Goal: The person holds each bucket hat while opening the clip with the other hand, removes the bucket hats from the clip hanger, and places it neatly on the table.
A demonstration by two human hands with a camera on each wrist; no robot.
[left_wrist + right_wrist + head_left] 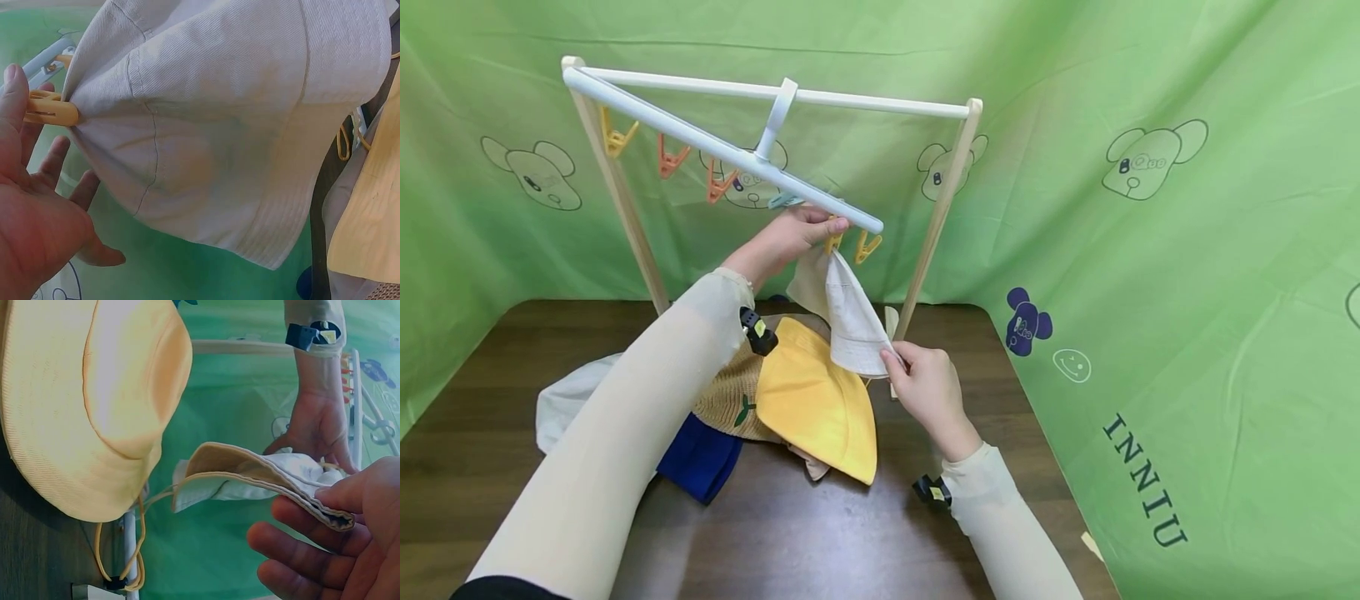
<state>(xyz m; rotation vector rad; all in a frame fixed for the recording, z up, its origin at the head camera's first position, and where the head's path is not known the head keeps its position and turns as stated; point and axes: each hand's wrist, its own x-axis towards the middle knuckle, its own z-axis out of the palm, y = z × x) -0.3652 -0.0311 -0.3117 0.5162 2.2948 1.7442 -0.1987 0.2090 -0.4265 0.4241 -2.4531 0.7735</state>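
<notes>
A white bucket hat (pixel 853 325) hangs by its crown from a yellow clothespin (pixel 53 111) near the lower end of the pale blue hanger bar (pixel 722 148). My left hand (pixel 793 242) pinches that clothespin between thumb and index finger, the other fingers spread apart. Lower down, my right hand (pixel 928 392) holds the hat's brim between thumb and fingers, as the right wrist view also shows. On the table beneath lies a yellow hat (pixel 820 400) with a cord, partly over a tan knitted hat (pixel 737 396).
A rack with wooden legs (pixel 943 208) and a white top rod (pixel 880 102) carries the hanger. Orange clothespins (pixel 718 181) and another yellow clothespin (pixel 867 246) hang along the bar. Blue cloth (pixel 700 458) and whitish cloth (pixel 568 404) lie left on the brown table (pixel 805 550). Green curtain (pixel 1150 275) surrounds it.
</notes>
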